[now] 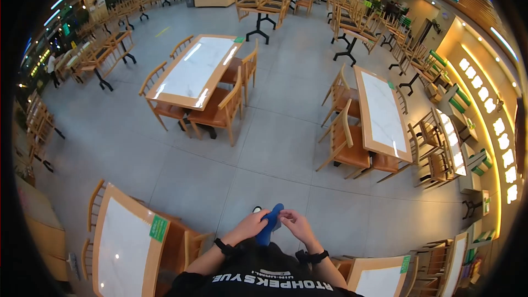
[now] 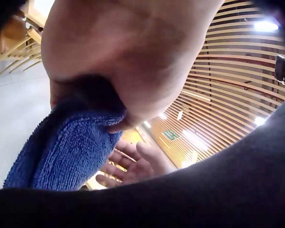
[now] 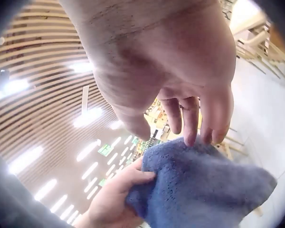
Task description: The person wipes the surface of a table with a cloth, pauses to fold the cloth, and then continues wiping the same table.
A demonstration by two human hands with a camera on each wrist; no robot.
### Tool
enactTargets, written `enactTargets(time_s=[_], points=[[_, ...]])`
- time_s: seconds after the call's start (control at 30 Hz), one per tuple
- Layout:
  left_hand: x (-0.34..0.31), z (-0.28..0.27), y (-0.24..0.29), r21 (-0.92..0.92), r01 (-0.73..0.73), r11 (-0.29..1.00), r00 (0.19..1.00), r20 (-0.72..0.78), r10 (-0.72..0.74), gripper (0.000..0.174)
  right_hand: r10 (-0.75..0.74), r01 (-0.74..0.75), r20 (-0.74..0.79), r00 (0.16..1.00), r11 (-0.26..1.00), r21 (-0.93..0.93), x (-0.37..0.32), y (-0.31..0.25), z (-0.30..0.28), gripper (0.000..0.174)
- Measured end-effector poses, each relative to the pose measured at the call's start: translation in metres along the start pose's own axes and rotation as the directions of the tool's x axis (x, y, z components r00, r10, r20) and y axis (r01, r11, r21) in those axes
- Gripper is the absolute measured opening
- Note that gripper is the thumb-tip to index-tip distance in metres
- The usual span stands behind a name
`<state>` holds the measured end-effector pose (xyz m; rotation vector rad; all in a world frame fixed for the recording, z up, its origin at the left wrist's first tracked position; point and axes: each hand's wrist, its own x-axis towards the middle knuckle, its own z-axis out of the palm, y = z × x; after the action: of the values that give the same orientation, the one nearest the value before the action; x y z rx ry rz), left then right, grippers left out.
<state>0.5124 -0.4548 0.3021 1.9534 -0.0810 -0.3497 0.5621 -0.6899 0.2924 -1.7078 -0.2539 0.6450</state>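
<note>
A blue terry cloth towel (image 1: 264,235) hangs folded in front of the person's dark shirt. The left hand (image 1: 254,225) grips it, thumb on top, and the left wrist view shows the cloth (image 2: 73,154) bunched in that hand and drooping below it. Beside the towel is the right hand (image 1: 296,225), its fingers loosely bent and the thumb apart from them. In the right wrist view the fingertips (image 3: 190,137) of this hand come right to the towel's upper edge (image 3: 194,190). Both wrists wear black bands.
A table (image 1: 129,242) with a green card stands at the left, another table (image 1: 379,278) at the lower right. Farther ahead are two tables (image 1: 192,71) (image 1: 382,110) with brown-seated chairs (image 1: 220,107). Grey tiled floor (image 1: 269,154) lies between them. Chairs (image 1: 264,3) are stacked on tables at the back.
</note>
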Motion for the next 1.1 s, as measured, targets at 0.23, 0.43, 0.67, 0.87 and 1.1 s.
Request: enactTargets(time_s=[0.23, 0.43, 0.67, 0.87, 1.1], points=[[0.175, -0.104, 0.043, 0.092, -0.241, 0.966, 0.938, 0.279, 0.207, 0.034, -0.328, 0.321, 0.077, 0.942, 0.804, -0.5, 0.142, -0.128, -0.084, 0.06], [0.294, -0.167, 0.054, 0.172, -0.273, 0.946, 0.922, 0.329, 0.206, 0.031, -0.296, 0.38, 0.239, 0.925, 0.749, -0.542, 0.274, -0.112, -0.138, 0.046], [0.425, -0.235, 0.023, 0.153, 0.042, 0.987, 0.985, 0.157, -0.066, 0.031, -0.276, 0.383, 0.295, 0.915, 0.823, -0.418, 0.452, -0.105, -0.207, 0.025], [0.551, -0.304, 0.028, 0.022, 0.121, 0.992, 0.971, -0.211, -0.114, 0.027, -0.242, 0.391, 0.39, 0.888, 0.844, -0.367, 0.628, -0.193, -0.273, 0.023], [0.682, -0.381, 0.028, -0.022, 0.139, 0.99, 0.904, -0.406, -0.136, 0.027, -0.279, 0.403, 0.367, 0.887, 0.856, -0.323, 0.789, -0.256, -0.316, 0.021]])
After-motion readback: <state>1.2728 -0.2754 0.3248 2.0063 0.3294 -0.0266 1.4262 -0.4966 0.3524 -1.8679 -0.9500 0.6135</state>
